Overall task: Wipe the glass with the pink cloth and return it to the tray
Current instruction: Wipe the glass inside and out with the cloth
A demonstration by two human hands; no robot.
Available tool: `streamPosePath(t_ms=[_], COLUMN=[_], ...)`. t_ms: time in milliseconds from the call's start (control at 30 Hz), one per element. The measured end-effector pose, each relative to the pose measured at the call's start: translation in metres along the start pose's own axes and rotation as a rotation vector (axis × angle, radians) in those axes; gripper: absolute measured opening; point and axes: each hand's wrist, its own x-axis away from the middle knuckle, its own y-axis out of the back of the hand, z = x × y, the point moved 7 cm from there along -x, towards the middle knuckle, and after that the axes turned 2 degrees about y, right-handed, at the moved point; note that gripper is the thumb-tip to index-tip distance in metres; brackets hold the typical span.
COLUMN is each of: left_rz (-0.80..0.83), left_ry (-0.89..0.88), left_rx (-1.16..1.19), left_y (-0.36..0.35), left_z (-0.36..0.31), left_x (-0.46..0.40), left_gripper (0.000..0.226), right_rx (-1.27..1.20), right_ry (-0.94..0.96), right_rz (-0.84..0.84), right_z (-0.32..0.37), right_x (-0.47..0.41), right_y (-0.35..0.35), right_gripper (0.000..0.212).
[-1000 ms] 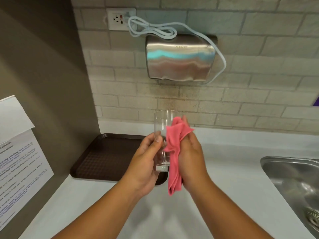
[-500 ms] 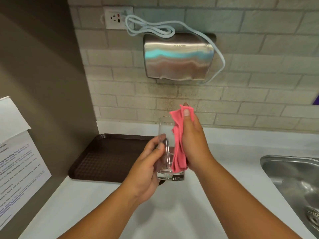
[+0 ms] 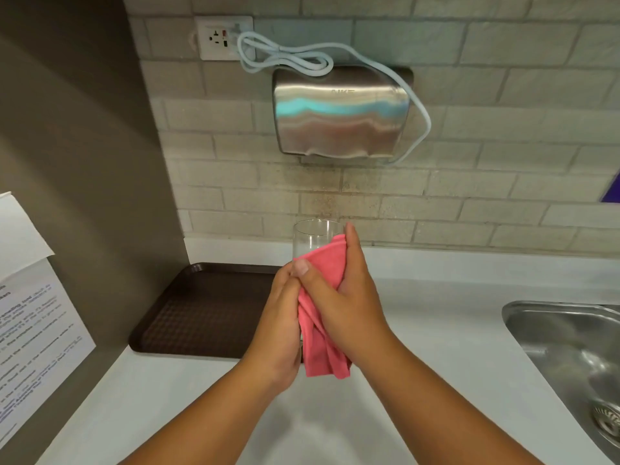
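Note:
A clear drinking glass point(image 3: 313, 237) is held upright above the white counter, only its upper part showing above my hands. My left hand point(image 3: 280, 325) grips its lower part from the left. My right hand point(image 3: 342, 307) presses the pink cloth point(image 3: 320, 333) around the glass from the right, thumb across the front. The cloth hangs down below both hands. The dark brown tray point(image 3: 201, 310) lies on the counter to the left, behind my left hand, with nothing visible on it.
A steel sink point(image 3: 570, 350) is set into the counter at the right. A metal hand dryer point(image 3: 340, 112) hangs on the brick wall above, its cord looped to a socket point(image 3: 223, 36). Paper notices point(image 3: 30, 313) are stuck on the left wall.
My right hand slid down the glass and wrapped the cloth across its front, covering the lower half. The glass rim now stands clear above the cloth.

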Motion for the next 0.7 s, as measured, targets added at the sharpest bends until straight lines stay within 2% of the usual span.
streamPosePath(t_ms=[100, 167, 233, 267, 300, 367, 433, 533, 633, 700], left_rz=[-0.005, -0.019, -0.025, -0.02, -0.012, 0.008, 0.012, -0.054, -0.081, -0.066], left_ry=[-0.052, -0.053, -0.094, -0.111, -0.12, -0.116, -0.098, -0.069, -0.037, -0.018], left_rx=[-0.119, -0.165, -0.186, -0.18, -0.165, -0.137, -0.098, -0.057, 0.036, 0.058], left_y=[-0.003, -0.004, -0.006, -0.007, -0.007, -0.006, -0.006, -0.003, -0.001, 0.0], left_z=[0.003, 0.006, 0.002, -0.001, -0.003, -0.003, -0.003, -0.007, -0.011, -0.009], left_x=[0.005, 0.01, 0.014, 0.015, 0.015, 0.013, 0.011, 0.006, 0.002, 0.002], left_gripper=[0.034, 0.033, 0.048, 0.06, 0.072, 0.083, 0.071, 0.05, 0.033, 0.033], right_rx=[-0.03, -0.076, -0.13, -0.156, -0.195, -0.316, -0.365, -0.236, -0.115, -0.036], right_ry=[-0.005, -0.047, -0.059, -0.054, -0.055, -0.108, -0.149, -0.082, -0.024, 0.0], right_rz=[-0.086, -0.088, -0.071, -0.081, -0.099, -0.13, -0.118, -0.026, 0.026, 0.033], right_z=[0.012, 0.013, 0.013, 0.013, 0.012, 0.009, 0.007, 0.007, 0.003, 0.005], right_x=[-0.018, -0.029, -0.034, -0.034, -0.033, -0.032, -0.025, -0.009, 0.007, 0.009], right_y=[0.017, 0.024, 0.025, 0.026, 0.028, 0.029, 0.028, 0.013, -0.005, -0.008], right_gripper=[0.102, 0.079, 0.037, 0.026, 0.025, 0.029, 0.035, 0.054, 0.095, 0.1])
